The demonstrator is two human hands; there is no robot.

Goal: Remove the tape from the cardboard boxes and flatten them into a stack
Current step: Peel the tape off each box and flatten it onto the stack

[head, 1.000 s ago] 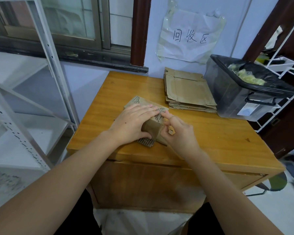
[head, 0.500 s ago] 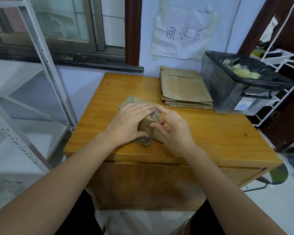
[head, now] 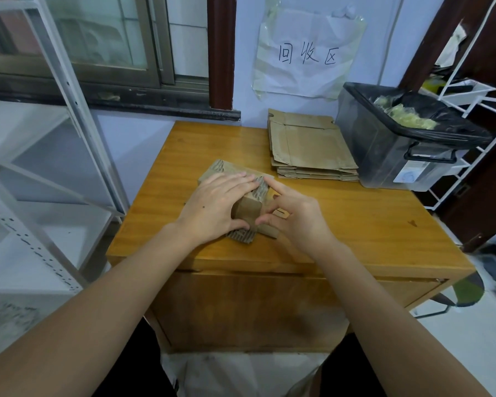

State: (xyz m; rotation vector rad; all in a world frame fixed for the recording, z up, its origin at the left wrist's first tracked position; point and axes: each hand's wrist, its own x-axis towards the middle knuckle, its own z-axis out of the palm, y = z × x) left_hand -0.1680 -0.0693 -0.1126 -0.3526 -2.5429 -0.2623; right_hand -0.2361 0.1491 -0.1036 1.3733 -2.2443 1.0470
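A small brown cardboard box (head: 248, 207), partly squashed with torn corrugated edges, lies on the wooden table (head: 355, 224) near its front. My left hand (head: 215, 207) presses flat on top of it with straight fingers, its thumb along the near face. My right hand (head: 295, 216) is at the box's right end. Its index fingertip touches the top edge and its thumb the lower front face, so the end is pinched between them; the other fingers are curled. A stack of flattened boxes (head: 312, 147) lies at the back of the table. I see no tape on the box.
A dark plastic bin (head: 384, 156) lined with a black bag and holding crumpled tape stands at the back right, close beside the stack. A grey metal shelf (head: 69, 110) stands to the left and a white wire rack (head: 470, 96) to the right. A paper sign (head: 307, 55) hangs on the wall.
My right hand has shifted from pinching at the box's top right corner to spanning its end with index finger and thumb. The left hand stays pressed on top.
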